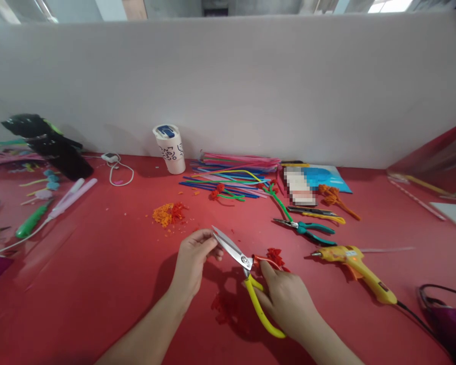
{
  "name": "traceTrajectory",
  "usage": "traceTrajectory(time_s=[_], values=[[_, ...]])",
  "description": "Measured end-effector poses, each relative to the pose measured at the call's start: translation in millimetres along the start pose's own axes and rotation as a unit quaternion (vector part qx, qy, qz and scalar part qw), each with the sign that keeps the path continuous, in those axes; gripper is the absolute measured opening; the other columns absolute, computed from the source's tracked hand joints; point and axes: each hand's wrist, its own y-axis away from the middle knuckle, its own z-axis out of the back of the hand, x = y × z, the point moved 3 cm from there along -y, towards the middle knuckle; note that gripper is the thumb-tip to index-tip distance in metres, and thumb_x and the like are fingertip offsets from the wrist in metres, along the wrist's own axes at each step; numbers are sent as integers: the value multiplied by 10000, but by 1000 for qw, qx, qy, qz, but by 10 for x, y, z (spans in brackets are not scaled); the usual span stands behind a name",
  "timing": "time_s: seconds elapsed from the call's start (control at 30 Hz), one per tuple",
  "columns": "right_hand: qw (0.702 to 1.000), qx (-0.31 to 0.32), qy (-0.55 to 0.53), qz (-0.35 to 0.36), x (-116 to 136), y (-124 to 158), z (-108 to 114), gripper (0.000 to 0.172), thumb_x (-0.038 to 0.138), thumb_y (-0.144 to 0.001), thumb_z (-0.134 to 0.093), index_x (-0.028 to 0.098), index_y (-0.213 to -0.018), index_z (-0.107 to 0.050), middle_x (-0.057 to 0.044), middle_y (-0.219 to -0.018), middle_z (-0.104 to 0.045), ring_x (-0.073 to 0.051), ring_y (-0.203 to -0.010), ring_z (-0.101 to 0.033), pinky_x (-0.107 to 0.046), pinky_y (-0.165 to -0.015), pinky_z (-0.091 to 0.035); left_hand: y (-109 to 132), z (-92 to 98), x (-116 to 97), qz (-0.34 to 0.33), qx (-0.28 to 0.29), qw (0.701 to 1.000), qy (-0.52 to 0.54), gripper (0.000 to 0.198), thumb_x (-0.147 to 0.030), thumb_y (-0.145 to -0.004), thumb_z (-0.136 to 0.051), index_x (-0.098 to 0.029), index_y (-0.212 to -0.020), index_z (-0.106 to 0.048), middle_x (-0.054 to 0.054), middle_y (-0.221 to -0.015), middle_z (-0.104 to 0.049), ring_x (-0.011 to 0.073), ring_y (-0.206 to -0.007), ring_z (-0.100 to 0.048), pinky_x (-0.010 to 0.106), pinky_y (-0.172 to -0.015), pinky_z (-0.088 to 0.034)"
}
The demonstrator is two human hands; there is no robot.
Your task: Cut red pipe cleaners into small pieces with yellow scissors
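Observation:
My right hand [285,299] grips the yellow handles of a pair of scissors [239,258], and its fingers also seem to pinch a small red pipe-cleaner flower [275,257]. The steel blades point up and left, closed. My left hand [193,256] has its fingers pinched together at the blade tips; whether it holds anything small there is hidden. Red fuzz scraps [222,306] lie on the red table [110,284] beneath my hands.
A yellow glue gun [359,271] lies at the right, teal pliers [307,230] and a utility knife [319,214] behind it. Coloured pipe cleaners [231,175], a paper cup [169,148] and orange-red clippings [169,213] sit further back. Tools lie at the far left; a purple object [450,324] sits at the right edge.

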Motion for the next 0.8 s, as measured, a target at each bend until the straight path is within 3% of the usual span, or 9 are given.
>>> traceTrajectory(time_s=[0.5,0.67,0.8], values=[[1000,-16,-9,-25,-8,-33,35,257,432,-766,-390,193,-684,-437,-10,-453,-540,-154,-384,-503,-245,-411,-127,-17,13,20,-4,-3,1000,-14,87,-212,-661,-575,-127,-673,-576,-19,-529,-556,71,-454,-502,188,-455,-410],[979,31,-163,-115,-22,-104,114,305,488,-754,-379,197,-681,-438,8,-483,-505,-129,-416,-462,-220,-415,-195,10,-59,30,17,57,998,-7,84,-210,-685,-563,-126,-685,-558,-5,-577,-583,66,-474,-511,179,-457,-403],[918,15,-376,-125,11,-181,182,272,451,-754,-388,195,-666,-416,28,-543,-459,-103,-485,-423,-205,-455,-285,85,-156,88,75,145,987,-10,88,-210,-706,-549,-123,-693,-549,6,-610,-589,61,-489,-515,169,-466,-397]])
